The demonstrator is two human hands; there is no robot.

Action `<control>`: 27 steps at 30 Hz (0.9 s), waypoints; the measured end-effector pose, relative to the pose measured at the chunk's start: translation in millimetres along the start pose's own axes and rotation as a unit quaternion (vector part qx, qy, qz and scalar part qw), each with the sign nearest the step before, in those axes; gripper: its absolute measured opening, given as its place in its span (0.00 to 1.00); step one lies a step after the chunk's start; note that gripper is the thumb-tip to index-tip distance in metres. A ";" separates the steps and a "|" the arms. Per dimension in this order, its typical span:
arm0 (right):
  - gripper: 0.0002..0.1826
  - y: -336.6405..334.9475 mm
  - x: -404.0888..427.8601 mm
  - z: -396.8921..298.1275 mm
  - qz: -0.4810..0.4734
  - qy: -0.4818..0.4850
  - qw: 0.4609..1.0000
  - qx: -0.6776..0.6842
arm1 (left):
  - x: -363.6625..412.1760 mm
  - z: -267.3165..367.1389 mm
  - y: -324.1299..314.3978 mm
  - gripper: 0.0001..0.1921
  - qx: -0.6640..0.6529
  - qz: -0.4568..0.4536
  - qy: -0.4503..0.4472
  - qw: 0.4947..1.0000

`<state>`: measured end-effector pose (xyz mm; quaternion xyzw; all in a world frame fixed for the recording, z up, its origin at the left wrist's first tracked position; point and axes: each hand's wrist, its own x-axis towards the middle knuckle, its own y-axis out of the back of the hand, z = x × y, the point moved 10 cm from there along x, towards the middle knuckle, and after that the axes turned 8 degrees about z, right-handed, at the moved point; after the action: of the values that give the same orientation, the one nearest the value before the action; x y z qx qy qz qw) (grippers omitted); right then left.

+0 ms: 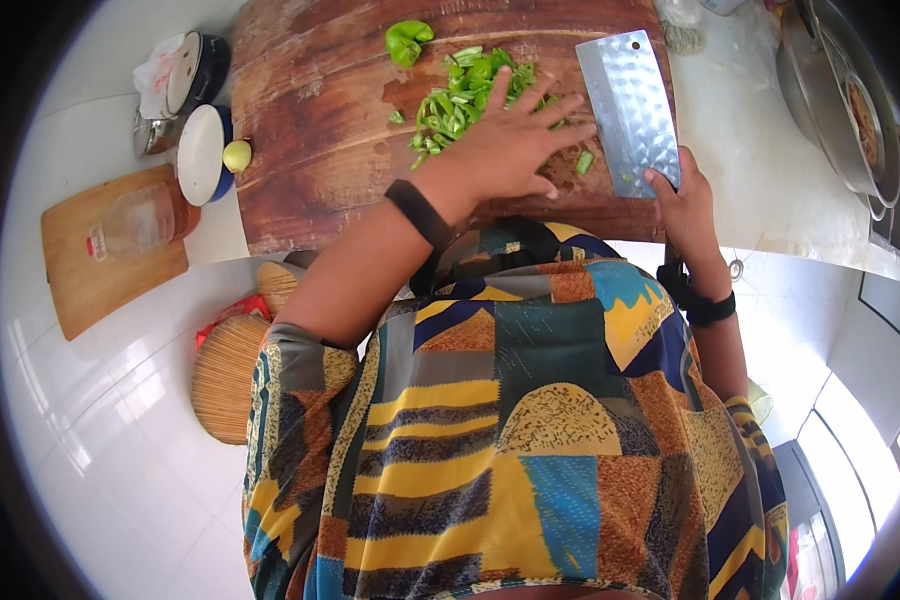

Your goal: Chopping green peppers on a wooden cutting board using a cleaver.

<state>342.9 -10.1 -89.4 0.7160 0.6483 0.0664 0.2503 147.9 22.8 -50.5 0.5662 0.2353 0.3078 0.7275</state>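
Note:
My left hand point(511, 142) lies spread over a heap of chopped green pepper point(450, 112), its fingers apart and covering part of the heap. It grips nothing; whether the palm presses on the pieces is hidden. My right hand point(686, 196) is closed around the handle of a cleaver point(624, 112), whose broad dimpled steel blade lies flat-side up along the right edge of a wooden cutting board point(307, 150). Beyond the heap, towards the far edge, sits a larger uncut piece of green pepper point(407, 43). One loose slice point(584, 162) is between my left hand and the blade.
Left of the board are a yellowish onion-like bulb point(237, 156), a white enamel bowl point(201, 154), a lidded dark pot point(199, 71) and a plastic bottle point(139, 220) on a smaller wooden board point(112, 270). A large metal pan point(810, 90) stands on the right of the counter point(750, 165).

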 end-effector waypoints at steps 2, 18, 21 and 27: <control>0.13 0.2 0.1 -1.1 0.008 0.009 1.000 0.006 | 1.6 11.7 -13.6 0.47 0.010 -0.047 -0.037 0.998; 0.14 6.5 -5.6 -9.1 0.007 -0.037 0.999 0.021 | -20.3 -31.7 39.1 0.10 -0.046 0.149 0.013 0.988; 0.14 7.3 -5.1 -9.0 0.002 -0.046 0.999 0.006 | -29.7 -45.0 58.8 0.08 -0.086 0.230 0.026 0.969; 0.15 4.6 -2.9 -7.0 0.006 -0.030 0.999 0.009 | -51.4 -99.3 55.4 0.10 -0.219 0.271 0.144 0.926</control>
<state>343.6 -11.1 -80.7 0.7238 0.6369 0.0407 0.2624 33.3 62.9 -21.7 0.3843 0.1016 0.6154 0.6807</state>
